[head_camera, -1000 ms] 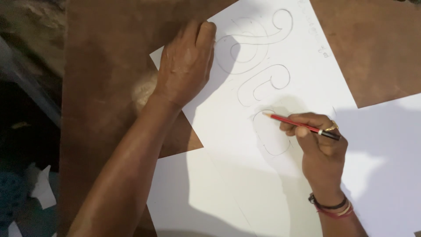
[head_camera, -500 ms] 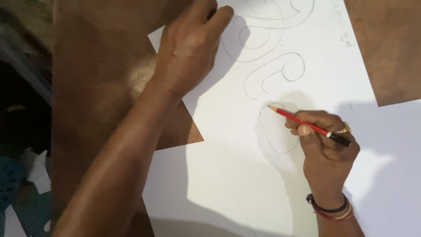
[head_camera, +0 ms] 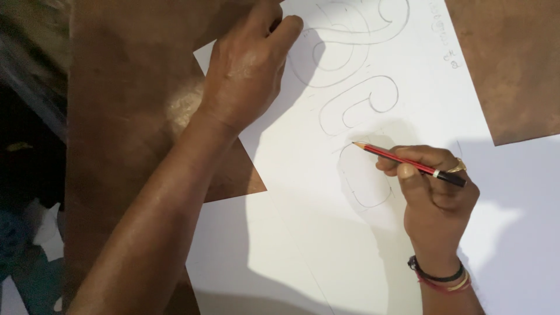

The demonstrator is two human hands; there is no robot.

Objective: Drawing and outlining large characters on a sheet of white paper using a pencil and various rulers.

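Red-and-black striped wooden pencil [head_camera: 408, 163] was held in the right hand [head_camera: 434, 198], gripped between thumb and fingers [head_camera: 408, 154] that were closed tightly around its upper half. Its sharpened tip was laid against a large white sheet of paper [head_camera: 303, 192], at the top of a faint rounded outline, while the dark blunt end was pointed away to the right past the knuckles. A gold ring [head_camera: 457, 167] was worn on one finger of that hand, and several thin bracelets, dark, red and gold, [head_camera: 440, 277] were seen at the wrist.

Looping pencil-drawn curves [head_camera: 356, 70] were spread over the upper part of the sheet (some small handwriting was visible near its top right corner, too small to make out). The left hand [head_camera: 248, 64] was laid palm down on the sheet's upper left edge, its fingers loosely curled and pressed on the paper, with nothing gripped in them.

The sheet was lying on a brown table [head_camera: 122, 116], tilted against its edges. A second white sheet [head_camera: 525, 192] was seen just beside it at the right, partly in shadow.
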